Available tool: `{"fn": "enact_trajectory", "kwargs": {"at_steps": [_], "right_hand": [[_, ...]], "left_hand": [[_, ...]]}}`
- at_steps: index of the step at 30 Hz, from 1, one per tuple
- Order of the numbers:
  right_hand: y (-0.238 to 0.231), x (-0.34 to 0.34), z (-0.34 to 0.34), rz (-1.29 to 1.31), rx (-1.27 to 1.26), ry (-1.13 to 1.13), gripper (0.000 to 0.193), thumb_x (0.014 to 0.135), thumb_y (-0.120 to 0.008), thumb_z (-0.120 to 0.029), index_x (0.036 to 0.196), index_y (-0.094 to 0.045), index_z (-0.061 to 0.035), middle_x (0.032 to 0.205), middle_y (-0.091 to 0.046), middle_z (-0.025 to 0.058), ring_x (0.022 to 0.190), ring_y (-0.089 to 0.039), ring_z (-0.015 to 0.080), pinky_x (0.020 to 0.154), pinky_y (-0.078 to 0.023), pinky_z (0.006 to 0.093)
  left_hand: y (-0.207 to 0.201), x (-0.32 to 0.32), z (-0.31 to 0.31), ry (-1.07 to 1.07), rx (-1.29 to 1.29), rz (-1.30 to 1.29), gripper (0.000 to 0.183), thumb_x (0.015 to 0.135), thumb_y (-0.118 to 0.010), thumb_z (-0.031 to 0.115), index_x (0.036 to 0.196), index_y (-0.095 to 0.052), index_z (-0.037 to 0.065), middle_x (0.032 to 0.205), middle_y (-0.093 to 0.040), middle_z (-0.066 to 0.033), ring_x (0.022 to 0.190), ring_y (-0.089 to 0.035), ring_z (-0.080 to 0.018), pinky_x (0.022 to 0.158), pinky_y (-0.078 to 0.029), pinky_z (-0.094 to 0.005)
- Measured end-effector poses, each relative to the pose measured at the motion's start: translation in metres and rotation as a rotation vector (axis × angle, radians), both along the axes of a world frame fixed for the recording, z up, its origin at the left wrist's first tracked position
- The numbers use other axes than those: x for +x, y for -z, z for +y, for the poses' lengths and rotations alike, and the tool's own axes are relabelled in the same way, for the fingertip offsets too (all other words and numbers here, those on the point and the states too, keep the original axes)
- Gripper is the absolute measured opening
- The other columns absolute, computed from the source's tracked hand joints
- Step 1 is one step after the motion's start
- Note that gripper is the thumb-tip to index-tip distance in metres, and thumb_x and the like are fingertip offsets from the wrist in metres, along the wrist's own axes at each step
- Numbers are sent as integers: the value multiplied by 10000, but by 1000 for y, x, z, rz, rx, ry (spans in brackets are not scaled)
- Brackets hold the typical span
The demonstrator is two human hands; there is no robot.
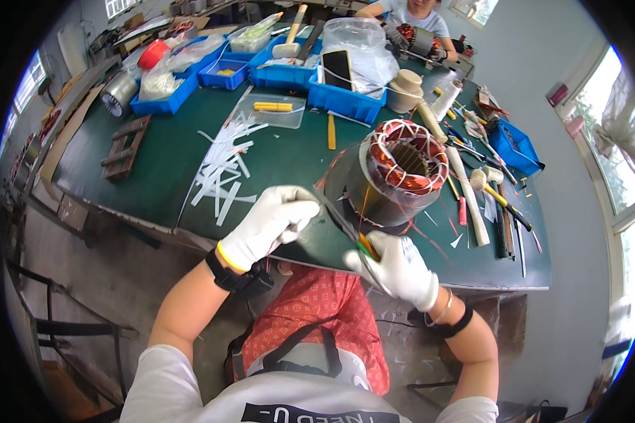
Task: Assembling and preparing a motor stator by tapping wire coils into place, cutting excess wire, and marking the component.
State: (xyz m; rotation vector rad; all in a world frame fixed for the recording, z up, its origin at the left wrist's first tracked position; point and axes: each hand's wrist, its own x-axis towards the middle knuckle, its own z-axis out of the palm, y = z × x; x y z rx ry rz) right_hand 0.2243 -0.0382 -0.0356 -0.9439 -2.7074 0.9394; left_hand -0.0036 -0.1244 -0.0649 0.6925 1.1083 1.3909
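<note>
My right hand (402, 268), in a white glove, is closed around a long, thin, dark grey object (343, 224) with orange and green parts by the fingers; its exact kind is unclear. It slants up and left toward my left hand (279, 215). That hand, gloved too, has its fingers curled in a pinch near the object's upper end; whatever lies between them is too small to make out. Just beyond my hands a motor stator (356, 180) stands upright at the table's near edge. Copper windings (384, 166) tied with white cord ring its top, and thin red wires hang down its side.
White paper-like strips (222, 169) lie scattered left of the stator. Blue bins (346, 99) line the back. Mallets (478, 180), rods and hand tools crowd the table's right side. A wooden frame (125, 148) lies at left. Across the table, another person handles a second stator (420, 42).
</note>
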Motion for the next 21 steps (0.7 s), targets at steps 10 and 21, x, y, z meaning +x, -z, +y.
{"fn": "enact_trajectory", "kwargs": {"at_steps": [10, 21], "right_hand": [[15, 167, 80, 256, 215, 835, 457, 814, -722, -431, 928, -648, 5, 690, -611, 150, 616, -631, 248, 614, -497, 333], [-85, 41, 138, 520, 928, 330, 257, 742, -696, -73, 998, -674, -66, 813, -628, 147, 776, -605, 322, 690, -481, 424]], "left_hand": [[-15, -14, -13, -240, 365, 222, 124, 973, -572, 155, 1022, -570, 41, 887, -650, -81, 685, -601, -109, 614, -493, -241], [-76, 86, 88, -285, 607, 1723, 325, 816, -676, 405, 943, -646, 108, 806, -590, -102, 716, -605, -288, 620, -476, -441]]}}
